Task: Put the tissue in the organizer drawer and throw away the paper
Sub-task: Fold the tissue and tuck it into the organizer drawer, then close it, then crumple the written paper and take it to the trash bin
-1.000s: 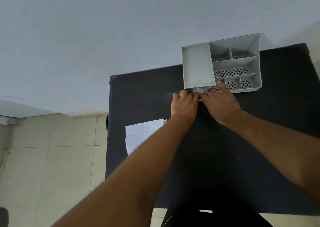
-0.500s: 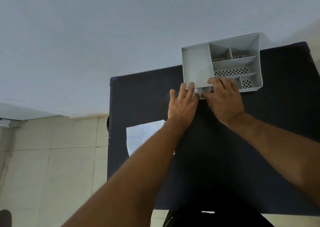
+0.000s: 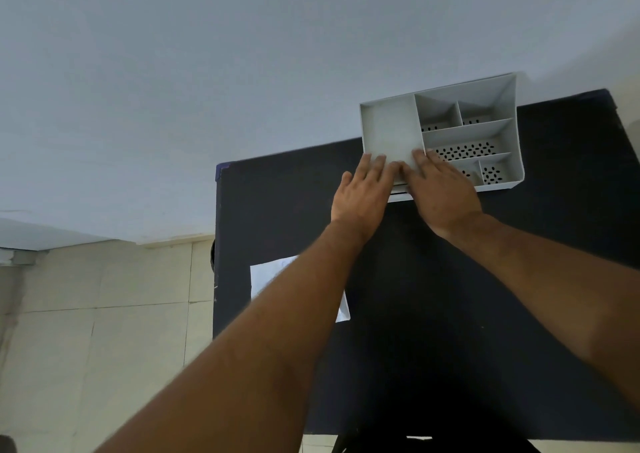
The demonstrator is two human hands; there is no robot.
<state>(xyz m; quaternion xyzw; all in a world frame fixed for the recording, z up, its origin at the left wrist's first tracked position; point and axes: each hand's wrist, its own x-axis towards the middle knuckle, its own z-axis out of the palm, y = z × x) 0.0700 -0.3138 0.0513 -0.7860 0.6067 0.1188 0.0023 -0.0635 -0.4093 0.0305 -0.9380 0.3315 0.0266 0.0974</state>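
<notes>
Now, L hand (image 3: 363,194), R hand (image 3: 445,198) on organizer (image 3: 512,113) front edge, paper (image 3: 270,276) lower-left.

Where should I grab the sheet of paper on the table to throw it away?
The paper lies flat on the table, so nothing stands up to pinch. Probably come from the left: drag it over the nearby table edge, then pinch its left edge top and bottom.

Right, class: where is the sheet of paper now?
In the head view, the white paper lies flat on the dark table near its left edge, partly under the left forearm.
</notes>
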